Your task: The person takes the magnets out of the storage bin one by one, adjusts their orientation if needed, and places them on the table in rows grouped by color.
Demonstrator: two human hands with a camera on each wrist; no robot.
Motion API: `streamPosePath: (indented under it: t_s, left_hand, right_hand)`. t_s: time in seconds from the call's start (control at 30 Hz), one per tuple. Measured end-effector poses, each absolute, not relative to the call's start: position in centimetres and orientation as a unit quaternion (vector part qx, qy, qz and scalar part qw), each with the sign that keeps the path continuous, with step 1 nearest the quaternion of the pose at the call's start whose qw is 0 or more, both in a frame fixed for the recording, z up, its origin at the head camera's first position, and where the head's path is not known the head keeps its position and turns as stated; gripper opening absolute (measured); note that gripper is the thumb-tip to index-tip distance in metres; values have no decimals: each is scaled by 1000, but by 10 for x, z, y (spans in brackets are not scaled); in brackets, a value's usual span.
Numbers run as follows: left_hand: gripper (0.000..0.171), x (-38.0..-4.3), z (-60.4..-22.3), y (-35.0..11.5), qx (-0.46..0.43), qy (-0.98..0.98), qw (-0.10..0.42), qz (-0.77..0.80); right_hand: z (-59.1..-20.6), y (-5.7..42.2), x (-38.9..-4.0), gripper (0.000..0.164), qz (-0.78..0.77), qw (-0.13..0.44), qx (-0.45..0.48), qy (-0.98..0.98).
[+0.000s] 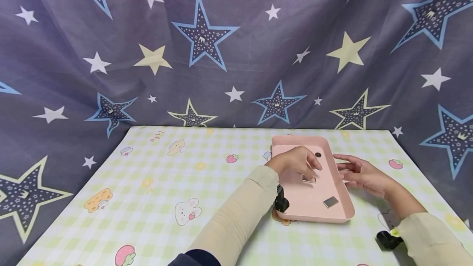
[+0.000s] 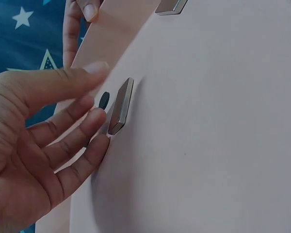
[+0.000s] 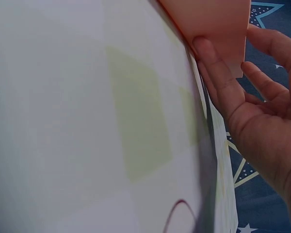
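Note:
A shallow pink tray (image 1: 295,212) lies on the table. Inside it my left hand (image 1: 295,160) hovers low over a flat rectangular metal block (image 2: 121,107), thumb apart from the fingers. The fingertips are close beside the block; whether they touch it I cannot tell. A small dark disc (image 2: 104,100) shows just past these fingers in the left wrist view. A second metal block (image 1: 330,202) lies toward the tray's near right corner. Along the tray's right wall, my right hand (image 1: 363,175) rests extended fingers against the outside, as the right wrist view also shows.
A checked cloth with cartoon prints covers the table (image 1: 155,200). Behind it hangs a dark curtain (image 1: 221,81) with stars. Another dark disc (image 1: 318,154) lies near the tray's far right side. Black wrist devices are strapped at both sleeves.

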State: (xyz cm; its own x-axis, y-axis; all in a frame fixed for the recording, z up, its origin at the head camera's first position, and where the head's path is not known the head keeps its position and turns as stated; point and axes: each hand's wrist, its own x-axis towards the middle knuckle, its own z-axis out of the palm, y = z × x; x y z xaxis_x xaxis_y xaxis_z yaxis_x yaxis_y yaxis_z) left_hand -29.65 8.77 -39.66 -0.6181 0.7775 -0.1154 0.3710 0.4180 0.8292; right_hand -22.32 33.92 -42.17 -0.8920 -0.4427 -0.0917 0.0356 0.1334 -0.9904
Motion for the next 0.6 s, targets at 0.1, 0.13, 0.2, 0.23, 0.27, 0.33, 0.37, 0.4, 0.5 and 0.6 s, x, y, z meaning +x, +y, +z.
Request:
streamPosePath:
  t_s: [0.1, 0.13, 0.2, 0.23, 0.27, 0.33, 0.37, 0.4, 0.5, 0.6]
  left_hand:
    - [33, -297, -398, 88, 365, 807, 254, 388]
    - [33, -297, -399, 88, 365, 809, 255, 384]
    - [32, -297, -400, 88, 368, 812, 256, 374]
    - [31, -297, -401, 89, 369, 813, 256, 369]
    - [30, -297, -401, 89, 371, 815, 256, 363]
    - [29, -297, -401, 89, 372, 819, 256, 354]
    - [28, -296, -402, 90, 372, 822, 255, 348]
    - [28, -296, -402, 90, 372, 824, 254, 343]
    - [28, -296, -402, 90, 374, 832, 249, 326]
    - [29, -295, -403, 91, 378, 838, 243, 310]
  right_hand:
    - [-421, 339, -223, 60, -641, 186, -137, 732]
    - [-421, 339, -224, 61, -641, 186, -137, 732]
    - [-420, 339, -224, 60, -640, 186, -138, 732]
    - [-420, 339, -224, 60, -640, 186, -138, 733]
    - [-420, 339, -224, 60, -640, 186, -139, 733]
    - [-420, 338, -223, 60, -639, 186, -139, 733]
    - [-420, 338, -223, 60, -639, 186, -139, 733]
    - [-420, 338, -223, 61, -639, 186, -138, 733]
    - [-419, 338, -223, 61, -638, 185, -137, 735]
    - [-420, 338, -222, 61, -638, 185, -137, 735]
